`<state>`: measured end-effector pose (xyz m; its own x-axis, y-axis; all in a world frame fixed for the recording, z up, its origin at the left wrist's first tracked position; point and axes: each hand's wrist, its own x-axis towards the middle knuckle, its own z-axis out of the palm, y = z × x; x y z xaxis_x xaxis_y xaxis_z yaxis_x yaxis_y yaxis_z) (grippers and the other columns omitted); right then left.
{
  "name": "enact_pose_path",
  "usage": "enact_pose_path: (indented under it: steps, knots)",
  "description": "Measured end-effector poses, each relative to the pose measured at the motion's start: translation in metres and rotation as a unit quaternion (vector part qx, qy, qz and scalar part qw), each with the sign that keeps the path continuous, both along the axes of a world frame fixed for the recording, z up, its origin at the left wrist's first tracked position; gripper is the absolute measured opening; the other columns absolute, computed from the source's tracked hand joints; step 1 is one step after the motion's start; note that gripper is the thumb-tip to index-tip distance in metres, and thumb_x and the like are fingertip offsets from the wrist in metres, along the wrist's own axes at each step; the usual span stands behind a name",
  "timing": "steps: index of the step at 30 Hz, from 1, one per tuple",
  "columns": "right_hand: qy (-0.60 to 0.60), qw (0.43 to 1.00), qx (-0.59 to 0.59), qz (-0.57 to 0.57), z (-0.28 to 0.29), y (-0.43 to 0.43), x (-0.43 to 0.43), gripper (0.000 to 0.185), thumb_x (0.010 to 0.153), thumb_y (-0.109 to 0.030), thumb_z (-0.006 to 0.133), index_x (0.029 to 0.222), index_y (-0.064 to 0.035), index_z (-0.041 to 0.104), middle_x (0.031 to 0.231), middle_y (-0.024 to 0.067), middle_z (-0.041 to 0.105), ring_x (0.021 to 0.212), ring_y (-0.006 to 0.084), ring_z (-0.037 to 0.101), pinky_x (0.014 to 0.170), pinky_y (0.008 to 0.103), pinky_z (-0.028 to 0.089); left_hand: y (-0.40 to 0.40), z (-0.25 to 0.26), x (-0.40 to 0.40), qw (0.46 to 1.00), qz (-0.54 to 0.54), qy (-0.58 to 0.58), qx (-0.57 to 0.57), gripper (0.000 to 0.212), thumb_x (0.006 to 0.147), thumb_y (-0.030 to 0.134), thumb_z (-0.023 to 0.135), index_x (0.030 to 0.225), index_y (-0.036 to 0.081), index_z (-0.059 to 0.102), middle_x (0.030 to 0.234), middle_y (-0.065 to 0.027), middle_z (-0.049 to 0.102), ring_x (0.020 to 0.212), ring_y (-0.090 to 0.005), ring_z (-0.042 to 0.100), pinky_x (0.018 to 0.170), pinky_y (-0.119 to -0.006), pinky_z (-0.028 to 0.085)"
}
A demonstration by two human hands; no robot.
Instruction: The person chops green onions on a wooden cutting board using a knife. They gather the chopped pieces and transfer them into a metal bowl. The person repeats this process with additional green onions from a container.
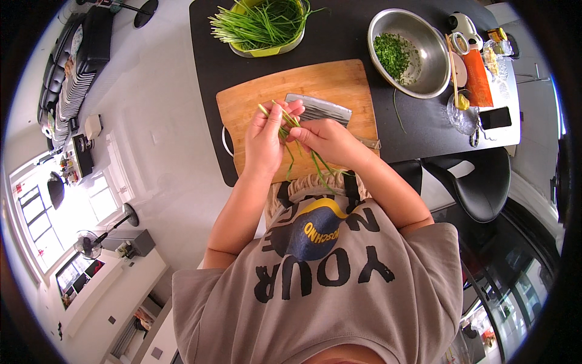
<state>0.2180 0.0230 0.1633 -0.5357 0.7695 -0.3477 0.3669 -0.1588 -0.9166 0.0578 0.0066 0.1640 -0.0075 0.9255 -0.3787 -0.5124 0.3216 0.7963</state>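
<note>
My left hand (pixel 269 136) holds the pale stem ends of a few green chives (pixel 318 163) between thumb and fingers. Against it, my right hand (pixel 328 140) grips the same chives farther along, and their leaves hang towards my shirt. Both hands are above a wooden cutting board (pixel 332 77). A cleaver (pixel 323 109) lies on the board just beyond my hands, its handle mostly hidden by my right hand and forearm. Past the board, a yellow-green container (pixel 273 51) holds a large bunch of chives (pixel 268 25). Chopped greens (pixel 392 57) lie in a steel bowl (pixel 429 86) at the right.
On the dark table (pixel 207 59), a loose leaf (pixel 398 111) lies below the bowl. Farther right are chopsticks (pixel 453 73), an orange packet (pixel 478 82), a glass dish (pixel 457 119) and a phone (pixel 495 118). A black chair (pixel 482 186) stands at the table's near right edge.
</note>
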Motion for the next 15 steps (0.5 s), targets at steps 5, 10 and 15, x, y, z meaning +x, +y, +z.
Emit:
enact_pose_path:
  steps: [5,10,15]
  knots:
    - [0.055,0.996,-0.010,-0.063,-0.007,-0.003,0.003,0.033,0.097,-0.032,0.055,0.088,-0.0035,0.068,0.069,0.0125,0.061,0.065,0.0275,0.061,0.063,0.0378,0.048,0.004,-0.004,-0.007,0.998,0.043,-0.016,0.040,0.017,0.103,0.019,0.044,0.103,0.004,0.053,0.109,-0.0179,0.065,0.106,-0.0312,0.062,0.092,-0.041,0.051]
    - [-0.034,0.968,0.222,-0.111,-0.012,0.001,0.015,0.026,0.091,-0.029,0.062,0.090,-0.0040,0.069,0.080,0.0182,0.065,0.074,0.0372,0.061,0.065,0.0414,0.048,0.005,-0.006,-0.022,0.997,-0.018,0.049,0.065,0.019,0.104,0.017,0.042,0.104,0.003,0.053,0.111,-0.0159,0.065,0.107,-0.0273,0.062,0.096,-0.039,0.049]
    - [-0.003,0.989,0.139,-0.053,0.004,0.005,0.011,0.026,0.087,-0.031,0.067,0.084,-0.0048,0.070,0.072,0.0173,0.063,0.068,0.0362,0.061,0.061,0.0420,0.047,0.001,-0.010,-0.011,0.990,-0.100,0.069,0.068,0.020,0.103,0.016,0.043,0.107,0.001,0.056,0.119,-0.0156,0.063,0.111,-0.0232,0.059,0.097,-0.035,0.048]
